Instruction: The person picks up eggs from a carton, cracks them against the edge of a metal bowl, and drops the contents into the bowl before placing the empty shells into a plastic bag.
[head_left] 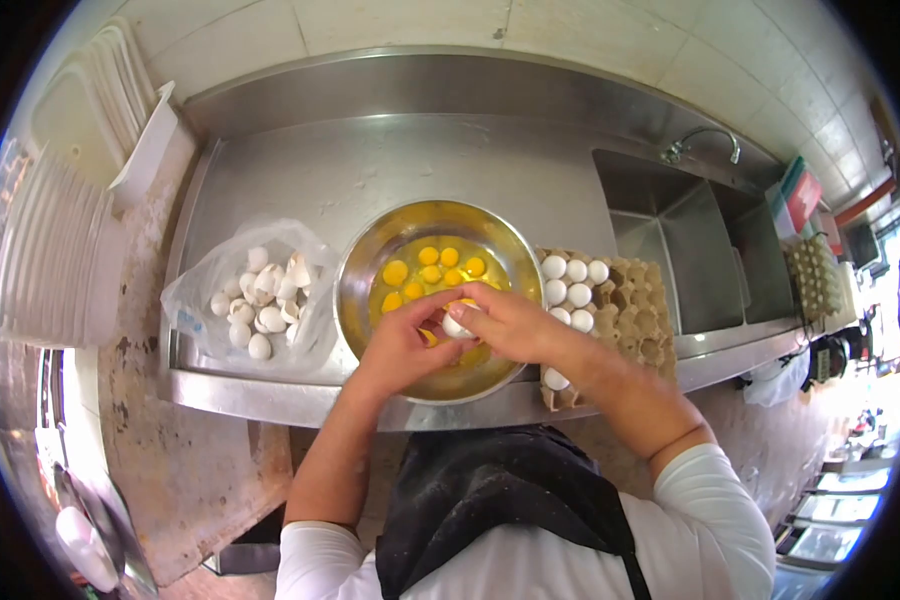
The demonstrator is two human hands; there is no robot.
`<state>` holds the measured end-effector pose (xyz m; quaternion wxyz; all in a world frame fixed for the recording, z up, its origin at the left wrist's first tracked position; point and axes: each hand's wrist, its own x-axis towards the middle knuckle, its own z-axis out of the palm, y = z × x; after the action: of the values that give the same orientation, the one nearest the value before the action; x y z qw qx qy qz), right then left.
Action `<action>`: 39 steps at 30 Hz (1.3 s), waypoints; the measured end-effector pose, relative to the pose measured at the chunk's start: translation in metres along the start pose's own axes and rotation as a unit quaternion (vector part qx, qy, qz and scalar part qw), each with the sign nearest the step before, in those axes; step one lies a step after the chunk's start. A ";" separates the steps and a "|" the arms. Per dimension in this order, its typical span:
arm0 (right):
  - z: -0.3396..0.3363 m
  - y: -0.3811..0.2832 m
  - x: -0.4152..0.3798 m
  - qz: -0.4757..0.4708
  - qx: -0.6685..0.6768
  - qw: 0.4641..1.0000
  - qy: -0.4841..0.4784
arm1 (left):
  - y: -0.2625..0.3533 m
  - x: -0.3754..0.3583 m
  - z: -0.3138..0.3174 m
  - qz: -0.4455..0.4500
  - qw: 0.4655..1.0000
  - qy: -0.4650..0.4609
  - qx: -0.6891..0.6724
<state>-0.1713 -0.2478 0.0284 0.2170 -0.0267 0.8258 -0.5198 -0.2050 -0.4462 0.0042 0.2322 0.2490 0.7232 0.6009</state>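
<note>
Both hands meet over a wide steel bowl (375,232) that holds several raw eggs with whole yellow yolks (395,272). Between them is a white egg (458,325), gripped by the fingers of my left hand (407,345) and my right hand (510,325). Whether its shell is cracked cannot be made out. Left of the bowl lies a clear plastic bag (202,290) with several broken eggshells (260,318) in it. To the right, partly under my right forearm, a cardboard egg tray (642,310) carries several white eggs (576,270) and bare cups.
The bowl, bag and tray stand on a steel counter (270,190) with a raised front edge. A double sink (660,240) with a faucet (705,140) is at the right. Stacked white trays (55,255) stand at the left, and more egg trays (813,278) beyond the sink.
</note>
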 end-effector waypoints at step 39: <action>-0.121 0.121 -0.058 0.161 -0.334 0.855 0.363 | -0.014 -0.090 -0.077 -0.018 0.921 0.351 0.166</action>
<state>-0.1435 -0.0741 -0.0130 -0.0395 0.2259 0.9628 -0.1431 -0.1864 -0.5637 0.0073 -0.0704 0.0446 0.8522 0.5165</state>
